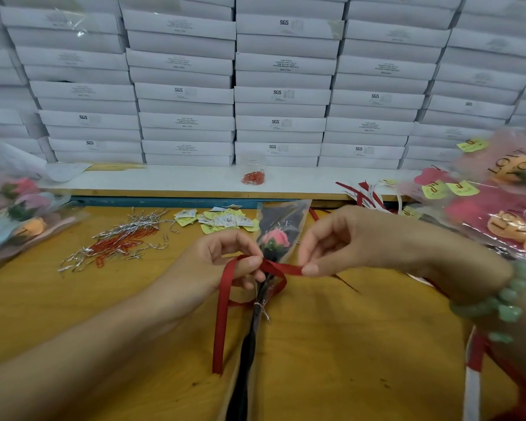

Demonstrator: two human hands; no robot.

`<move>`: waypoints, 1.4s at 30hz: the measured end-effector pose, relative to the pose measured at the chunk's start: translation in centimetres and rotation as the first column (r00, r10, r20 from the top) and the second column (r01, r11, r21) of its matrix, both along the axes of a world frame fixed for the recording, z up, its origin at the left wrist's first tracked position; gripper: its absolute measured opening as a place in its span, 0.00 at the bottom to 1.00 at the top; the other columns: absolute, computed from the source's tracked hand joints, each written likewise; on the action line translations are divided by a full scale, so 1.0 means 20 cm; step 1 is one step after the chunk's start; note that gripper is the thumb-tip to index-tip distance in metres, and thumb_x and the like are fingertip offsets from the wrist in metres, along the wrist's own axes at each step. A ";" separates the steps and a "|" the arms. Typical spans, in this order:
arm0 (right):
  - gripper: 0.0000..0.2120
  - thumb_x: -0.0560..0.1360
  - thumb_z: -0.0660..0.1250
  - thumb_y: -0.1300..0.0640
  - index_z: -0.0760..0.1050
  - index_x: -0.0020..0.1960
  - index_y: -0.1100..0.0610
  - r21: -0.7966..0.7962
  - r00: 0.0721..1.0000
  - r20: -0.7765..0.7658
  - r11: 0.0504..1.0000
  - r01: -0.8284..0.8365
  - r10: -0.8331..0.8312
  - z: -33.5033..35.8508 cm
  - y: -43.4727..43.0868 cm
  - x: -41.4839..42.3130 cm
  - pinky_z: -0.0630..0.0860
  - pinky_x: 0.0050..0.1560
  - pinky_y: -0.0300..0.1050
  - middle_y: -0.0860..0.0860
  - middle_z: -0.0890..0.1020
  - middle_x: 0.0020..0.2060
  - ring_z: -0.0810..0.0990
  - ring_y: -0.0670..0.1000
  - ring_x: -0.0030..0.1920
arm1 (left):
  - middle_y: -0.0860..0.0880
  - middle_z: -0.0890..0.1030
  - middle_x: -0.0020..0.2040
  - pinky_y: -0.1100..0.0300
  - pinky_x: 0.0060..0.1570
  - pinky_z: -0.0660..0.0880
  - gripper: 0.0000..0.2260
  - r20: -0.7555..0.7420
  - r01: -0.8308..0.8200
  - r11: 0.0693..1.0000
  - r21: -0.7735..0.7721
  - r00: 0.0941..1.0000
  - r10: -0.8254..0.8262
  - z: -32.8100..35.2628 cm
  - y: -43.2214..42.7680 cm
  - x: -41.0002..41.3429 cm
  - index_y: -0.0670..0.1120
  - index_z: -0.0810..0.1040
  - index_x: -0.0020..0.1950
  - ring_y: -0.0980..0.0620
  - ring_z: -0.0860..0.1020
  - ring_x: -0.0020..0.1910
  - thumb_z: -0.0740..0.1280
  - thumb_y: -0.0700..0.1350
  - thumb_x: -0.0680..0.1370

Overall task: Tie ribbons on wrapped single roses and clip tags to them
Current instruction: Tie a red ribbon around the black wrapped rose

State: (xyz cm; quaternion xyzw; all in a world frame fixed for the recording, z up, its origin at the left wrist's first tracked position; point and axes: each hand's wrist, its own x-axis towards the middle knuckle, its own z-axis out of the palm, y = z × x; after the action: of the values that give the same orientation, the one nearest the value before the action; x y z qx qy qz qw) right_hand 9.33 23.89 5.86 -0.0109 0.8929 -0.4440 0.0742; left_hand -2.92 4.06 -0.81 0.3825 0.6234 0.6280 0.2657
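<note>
A single pink rose (275, 238) in a clear and black sleeve lies lengthwise on the yellow table (346, 329), its stem toward me. A dark red ribbon (222, 314) is looped around the sleeve just below the bloom. My left hand (222, 262) pinches the ribbon on the left of the stem, and a long tail hangs down from it. My right hand (340, 241) pinches the other ribbon end to the right. A silver twist tie (263, 309) binds the stem lower down.
Yellow and white tags (222, 221) lie beyond the rose. Silver ties and red clips (119, 244) are scattered at the left. A bag of red clips (253, 177) sits on the white shelf. Wrapped roses are piled at the left (22, 214) and right (498, 202). White boxes (280, 95) are stacked behind.
</note>
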 end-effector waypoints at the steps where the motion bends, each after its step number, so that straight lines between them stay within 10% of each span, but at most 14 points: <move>1: 0.05 0.71 0.75 0.56 0.81 0.45 0.51 0.024 0.999 0.052 1.000 -0.006 0.004 -0.02 -0.02 0.00 0.74 0.46 0.34 0.47 0.85 0.38 0.81 0.40 0.39 | 0.46 0.83 0.39 0.65 0.36 0.78 0.10 -0.007 -0.009 1.000 0.005 1.000 0.009 0.00 0.00 0.00 0.37 0.79 0.47 0.52 0.82 0.36 0.71 0.42 0.70; 7: 0.20 0.68 0.78 0.49 0.70 0.53 0.46 0.272 0.984 -0.147 0.953 0.137 -0.100 -0.21 -0.20 -0.06 0.77 0.39 0.42 0.45 0.84 0.35 0.80 0.40 0.34 | 0.42 0.84 0.40 0.64 0.37 0.79 0.08 -0.055 -0.021 1.000 0.013 0.998 0.022 0.00 0.00 0.01 0.40 0.81 0.44 0.48 0.84 0.39 0.73 0.42 0.69; 14: 0.08 0.72 0.71 0.47 0.73 0.46 0.45 0.439 0.822 -0.569 0.856 0.274 0.029 -0.29 -0.19 -0.08 0.68 0.38 0.37 0.41 0.72 0.38 0.71 0.42 0.40 | 0.44 0.84 0.40 0.64 0.38 0.79 0.04 -0.142 -0.019 1.000 -0.009 0.990 0.018 0.02 -0.01 0.03 0.45 0.83 0.41 0.50 0.83 0.38 0.74 0.44 0.68; 27: 0.15 0.72 0.74 0.60 0.76 0.56 0.53 0.049 0.889 -0.455 0.995 0.089 -0.057 -0.30 -0.12 -0.11 0.78 0.49 0.42 0.46 0.84 0.41 0.81 0.45 0.43 | 0.45 0.85 0.40 0.65 0.40 0.79 0.07 -0.209 0.001 1.000 -0.015 0.978 -0.004 0.05 -0.02 0.05 0.41 0.83 0.43 0.52 0.84 0.39 0.74 0.42 0.68; 42: 0.11 0.73 0.74 0.53 0.78 0.44 0.61 0.182 0.950 -0.298 0.983 -0.036 0.090 -0.30 -0.10 -0.10 0.78 0.46 0.55 0.52 0.80 0.36 0.78 0.50 0.39 | 0.46 0.84 0.37 0.64 0.36 0.78 0.05 -0.125 0.018 1.000 0.018 0.992 -0.016 0.03 -0.02 0.02 0.44 0.83 0.42 0.53 0.82 0.36 0.74 0.43 0.69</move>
State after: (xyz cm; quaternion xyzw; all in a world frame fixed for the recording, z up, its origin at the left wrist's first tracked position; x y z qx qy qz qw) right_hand 7.35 21.94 -0.08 -0.1016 0.9281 -0.3546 -0.0498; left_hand -2.56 3.72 -0.20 0.4287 0.6294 0.6067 0.2279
